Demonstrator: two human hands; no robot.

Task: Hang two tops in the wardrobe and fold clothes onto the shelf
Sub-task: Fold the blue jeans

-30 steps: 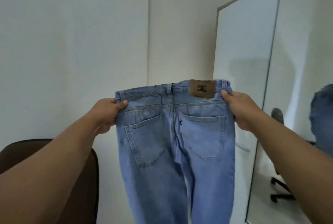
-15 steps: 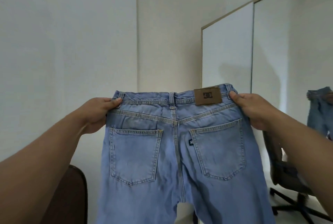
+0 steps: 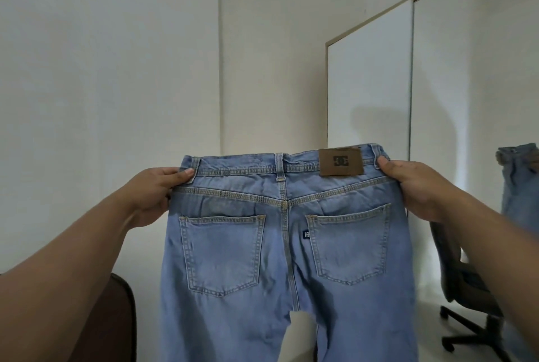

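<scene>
A pair of light blue jeans [image 3: 280,245] hangs in front of me with its back side facing me, showing two back pockets and a brown leather patch on the waistband. My left hand [image 3: 156,186] grips the left end of the waistband, thumb on top. My right hand [image 3: 408,181] grips the right end beside the patch. The waistband is stretched flat between both hands and the legs hang down out of the frame.
A mirrored sliding door [image 3: 466,128] stands at the right and reflects the jeans and a wheeled office chair [image 3: 466,303]. A dark brown chair back [image 3: 119,318] sits at the lower left. Plain white walls meet in a corner behind.
The jeans have been spread wider and flatter between my hands. The view has tilted, so the brown chair has dropped lower in the frame and more of the mirror shows.
</scene>
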